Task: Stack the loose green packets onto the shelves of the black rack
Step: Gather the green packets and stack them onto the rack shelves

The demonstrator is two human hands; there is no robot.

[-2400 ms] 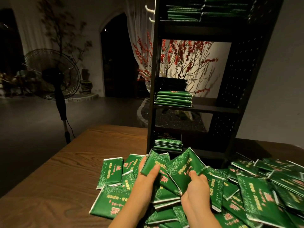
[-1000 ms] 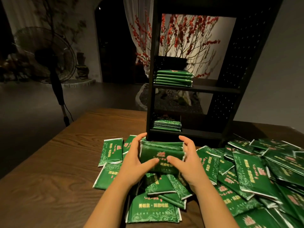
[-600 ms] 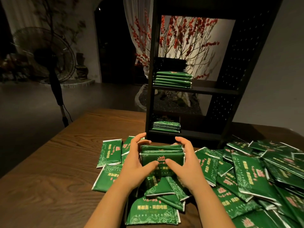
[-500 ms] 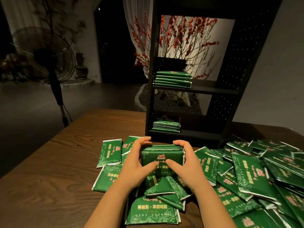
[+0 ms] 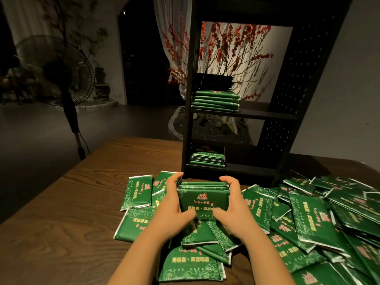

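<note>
Step in hand: squaring a small bundle of green packets [image 5: 203, 199] before it goes to the black rack [image 5: 287, 95]; judged from the grip, not seen done.
Left hand [image 5: 174, 206]: fingers curled round the bundle's left edge, thumb across its near face.
Right hand [image 5: 232, 206]: mirrors it, fingers hooked over the far right corner, thumb on the near face.
Bundle position: held on edge just above the loose packets [image 5: 308, 219], directly in front of the rack's base, not yet on any shelf.
Loose stock: many packets lie scattered and overlapping on the counter [image 5: 67, 212], mostly to the person's right, a few to the left [image 5: 138, 192].
Rack state: middle shelf [image 5: 265, 114] carries one neat stack [image 5: 216, 100] at its left end; bottom shelf [image 5: 246, 169] carries a lower stack [image 5: 207, 159], also at the left. Both have bare room to the right.
Advice, squaring: tap the long edges level against the counter while both thumbs press the faces together; slick wrappers likely slide if the squeeze eases.
Advice, placing: keep both hands on until the bundle rests flat on an existing stack or beside it, edges matched.
Risk: the lower opening looks tight; knuckles could nudge the stack there.
Unclear: the packet count in the bundle cannot be told.
</note>
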